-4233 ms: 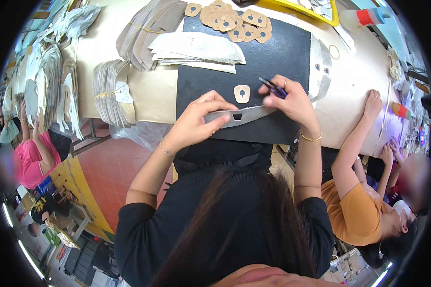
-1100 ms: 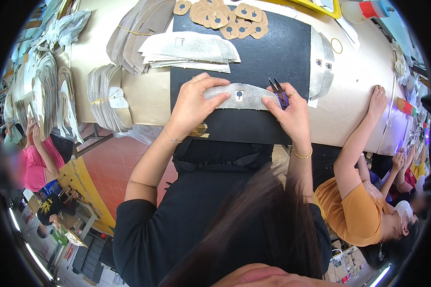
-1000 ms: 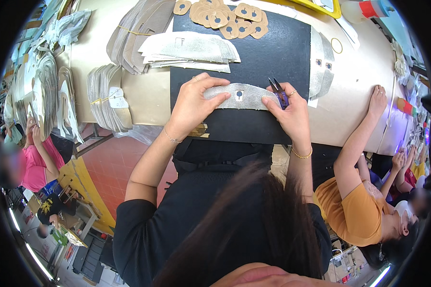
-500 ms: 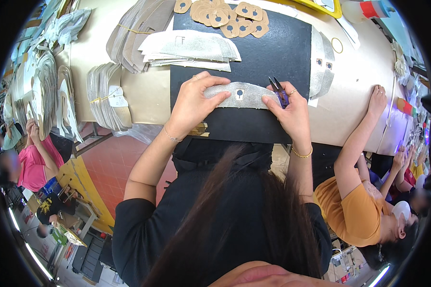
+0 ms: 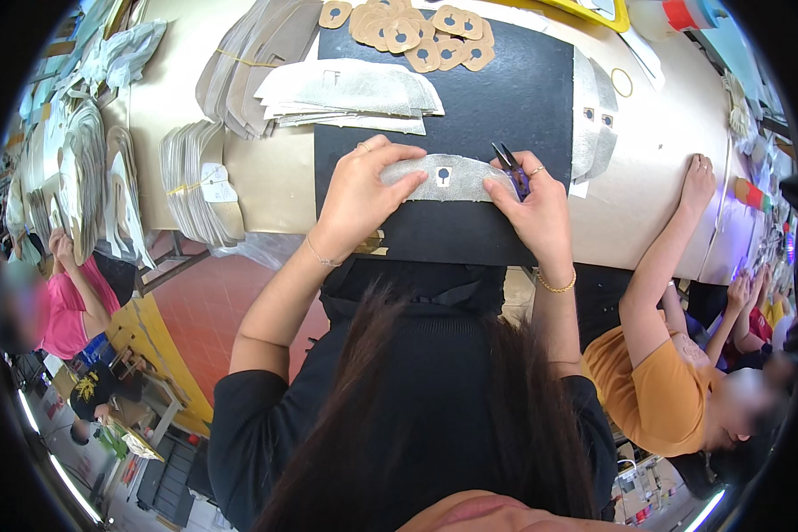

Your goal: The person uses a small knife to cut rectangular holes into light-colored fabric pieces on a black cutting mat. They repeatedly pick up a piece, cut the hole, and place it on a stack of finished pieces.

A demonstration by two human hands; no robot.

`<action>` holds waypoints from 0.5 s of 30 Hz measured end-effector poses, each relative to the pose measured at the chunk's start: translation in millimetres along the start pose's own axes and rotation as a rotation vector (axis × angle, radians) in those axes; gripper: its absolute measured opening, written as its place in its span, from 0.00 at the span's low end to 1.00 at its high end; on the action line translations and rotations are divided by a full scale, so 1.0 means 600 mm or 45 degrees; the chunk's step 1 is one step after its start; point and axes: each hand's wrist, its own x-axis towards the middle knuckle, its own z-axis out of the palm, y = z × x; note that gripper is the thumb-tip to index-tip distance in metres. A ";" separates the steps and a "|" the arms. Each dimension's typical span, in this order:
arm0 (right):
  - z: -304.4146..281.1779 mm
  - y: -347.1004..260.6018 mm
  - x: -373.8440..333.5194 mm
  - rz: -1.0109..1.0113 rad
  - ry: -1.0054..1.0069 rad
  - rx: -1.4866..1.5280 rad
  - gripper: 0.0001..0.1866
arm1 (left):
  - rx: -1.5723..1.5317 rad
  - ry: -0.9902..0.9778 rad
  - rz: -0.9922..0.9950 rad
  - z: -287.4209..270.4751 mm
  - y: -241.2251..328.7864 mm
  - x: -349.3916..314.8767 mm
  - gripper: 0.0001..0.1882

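Between my two hands lies a curved grey fabric piece (image 5: 464, 182) with a small tan-edged cutout near its middle. My left hand (image 5: 370, 184) pinches its left end between thumb and fingers. At the other end, my right hand (image 5: 534, 199) grips the piece with the thumb on top. Tucked in that same hand are small purple-handled thread snips (image 5: 512, 168), their dark blades pointing away from me. Under the piece is a black mat (image 5: 470, 235). A stack of pale fabric pieces (image 5: 355, 91) rests just beyond my left hand.
Tan rounded patches (image 5: 401, 34) with dark keyhole shapes are heaped at the mat's far edge. Two grey pieces with cutouts (image 5: 594, 115) lie along its right side. Banded stacks (image 5: 193, 182) stand at left. At right, a co-worker's arm (image 5: 674, 230) rests on the table.
Both hands keep hold of the grey fabric piece in nearly the same place. The view has shifted very slightly; nothing was picked up or let go.
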 end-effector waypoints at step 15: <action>-0.002 0.000 -0.001 -0.038 0.040 0.058 0.16 | 0.619 -0.017 0.083 0.008 0.037 -0.010 0.14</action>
